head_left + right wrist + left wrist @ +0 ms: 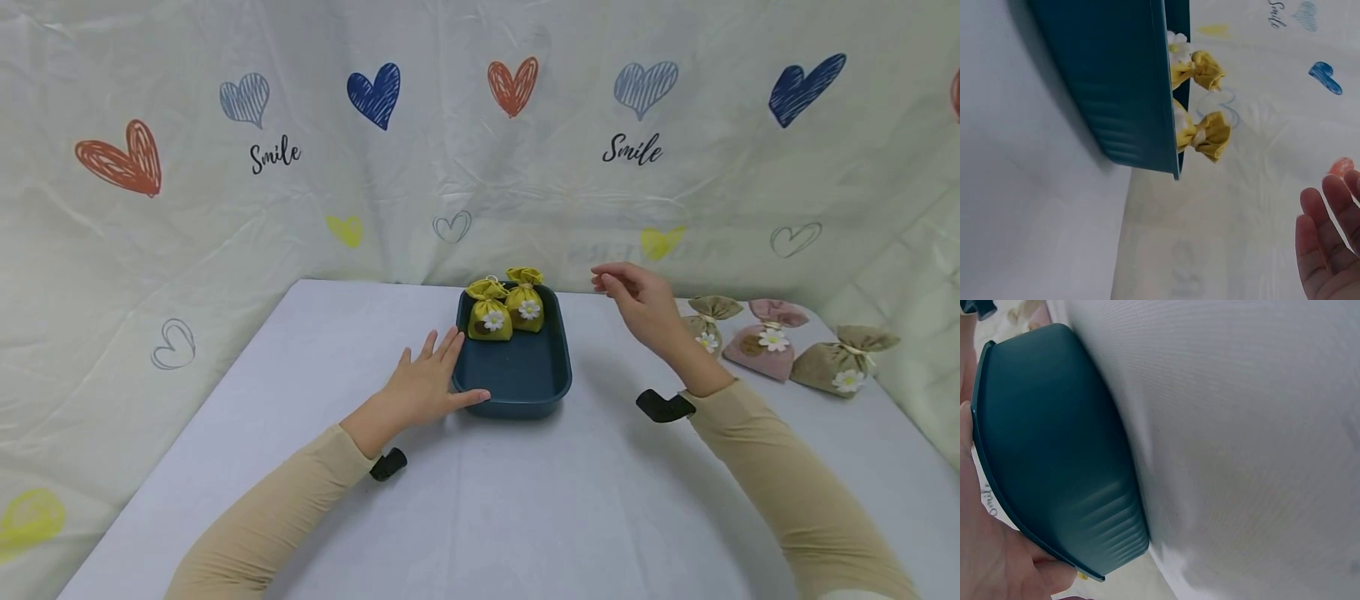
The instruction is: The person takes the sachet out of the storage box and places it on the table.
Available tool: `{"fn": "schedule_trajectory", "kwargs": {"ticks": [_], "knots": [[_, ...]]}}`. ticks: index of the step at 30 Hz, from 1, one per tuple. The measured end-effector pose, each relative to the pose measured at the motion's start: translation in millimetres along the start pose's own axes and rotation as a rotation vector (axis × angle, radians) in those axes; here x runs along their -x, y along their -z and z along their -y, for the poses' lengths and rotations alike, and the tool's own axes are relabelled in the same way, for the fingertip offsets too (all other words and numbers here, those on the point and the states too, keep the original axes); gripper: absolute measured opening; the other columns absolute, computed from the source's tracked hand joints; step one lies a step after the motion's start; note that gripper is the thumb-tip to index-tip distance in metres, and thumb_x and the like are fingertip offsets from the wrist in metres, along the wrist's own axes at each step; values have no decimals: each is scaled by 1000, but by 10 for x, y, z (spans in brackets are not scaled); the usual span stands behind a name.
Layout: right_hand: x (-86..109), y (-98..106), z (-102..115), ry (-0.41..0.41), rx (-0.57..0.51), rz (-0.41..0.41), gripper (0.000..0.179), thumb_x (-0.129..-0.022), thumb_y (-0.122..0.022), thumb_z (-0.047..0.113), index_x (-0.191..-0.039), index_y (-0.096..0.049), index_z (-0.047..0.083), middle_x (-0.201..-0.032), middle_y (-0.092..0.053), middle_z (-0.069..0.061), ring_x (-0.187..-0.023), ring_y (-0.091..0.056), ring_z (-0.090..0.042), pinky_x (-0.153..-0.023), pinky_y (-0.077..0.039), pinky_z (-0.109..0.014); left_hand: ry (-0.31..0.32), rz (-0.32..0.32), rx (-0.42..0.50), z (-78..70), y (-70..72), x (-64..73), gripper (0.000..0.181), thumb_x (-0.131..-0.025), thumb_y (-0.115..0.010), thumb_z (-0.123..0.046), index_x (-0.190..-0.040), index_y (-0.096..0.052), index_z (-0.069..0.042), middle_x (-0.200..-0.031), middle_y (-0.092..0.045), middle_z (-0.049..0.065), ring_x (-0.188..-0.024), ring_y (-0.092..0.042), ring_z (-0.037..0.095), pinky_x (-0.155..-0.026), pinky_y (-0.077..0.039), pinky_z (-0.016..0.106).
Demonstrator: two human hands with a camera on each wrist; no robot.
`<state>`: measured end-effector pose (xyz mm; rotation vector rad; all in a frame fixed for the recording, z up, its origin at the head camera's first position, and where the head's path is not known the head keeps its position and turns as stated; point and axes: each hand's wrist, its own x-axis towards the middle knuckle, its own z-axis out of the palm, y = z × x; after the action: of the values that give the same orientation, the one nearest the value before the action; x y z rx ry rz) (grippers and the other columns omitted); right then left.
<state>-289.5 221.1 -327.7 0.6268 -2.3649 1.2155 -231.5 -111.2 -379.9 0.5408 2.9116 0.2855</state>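
A dark teal plastic basin [517, 408] stands on the white table. Two yellow drawstring pouches, a left one [480, 327] and a right one [525, 317], each with a white flower, sit side by side at its far end. My left hand [426, 385] rests on the basin's left rim, fingers spread and thumb along the near corner; the left wrist view shows the fingers [1054, 575] at the rim. Off to the basin's right, my right hand [643, 307] is raised in the air, fingers loosely bent and nothing in them. In the right wrist view the pouch tops [1212, 137] stick up past the rim.
At the right side of the table lie a brownish pouch [707, 323], partly behind my right arm, a pink pouch [761, 350] and a larger brown pouch [832, 367]. A white curtain [525, 183] printed with hearts hangs behind the table's far edge.
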Motion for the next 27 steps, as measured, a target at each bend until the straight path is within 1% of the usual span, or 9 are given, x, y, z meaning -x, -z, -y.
{"fn": "schedule_trajectory", "kwargs": {"ticks": [6,9,14,17,21,24,27], "knots": [[-69,-62,46,-1,-2,6,26,-107,-55,9,-123,-68,-7,-111,-71,-23,-98,-69,-32,-84,-46,-8,2,2,-6,-7,-2,-4,110,-91,-47,-81,-166,-5,-12,-172,-1,3,-157,0,32,-119,-11,66],[-104,-82,68,-16,7,16,27,-108,-55,11,-125,-67,-6,-113,-71,-22,-101,-68,-32,-83,-45,-9,5,5,-9,-8,-3,-3,110,-91,-47,-81,-166,-5,-13,-172,0,2,-157,1,32,-119,-11,65],[-175,-128,98,-42,24,27,29,-109,-54,16,-127,-67,-3,-115,-71,-20,-104,-68,-31,-82,-45,-13,1,-2,-5,-5,-8,-3,110,-91,-48,-81,-166,-7,-12,-172,-1,3,-157,0,32,-119,-11,66],[-206,-174,113,-51,26,38,30,-109,-54,17,-128,-67,-3,-116,-71,-19,-105,-68,-31,-83,-47,-17,1,0,-3,-3,-10,-8,110,-91,-47,-81,-166,-5,-13,-172,0,2,-157,1,32,-119,-11,65],[-232,-253,141,-71,6,60,31,-109,-53,16,-130,-65,-3,-117,-70,-20,-106,-68,-32,-90,-53,-31,-2,-1,1,0,-19,-10,110,-91,-47,-81,-166,-5,-13,-172,0,3,-157,1,32,-119,-10,66],[-257,-322,162,-93,-21,81,31,-109,-53,16,-131,-64,-3,-119,-69,-21,-107,-67,-33,-94,-53,-43,-1,-5,5,4,-27,-14,110,-91,-48,-80,-166,-6,-12,-172,-1,3,-157,1,32,-119,-10,66],[-288,-391,185,-114,-57,98,32,-109,-52,15,-133,-63,-3,-120,-68,-22,-108,-67,-34,-96,-53,-47,1,-6,6,5,-30,-17,110,-91,-48,-80,-166,-6,-12,-172,-1,3,-157,1,32,-119,-10,66]]}}
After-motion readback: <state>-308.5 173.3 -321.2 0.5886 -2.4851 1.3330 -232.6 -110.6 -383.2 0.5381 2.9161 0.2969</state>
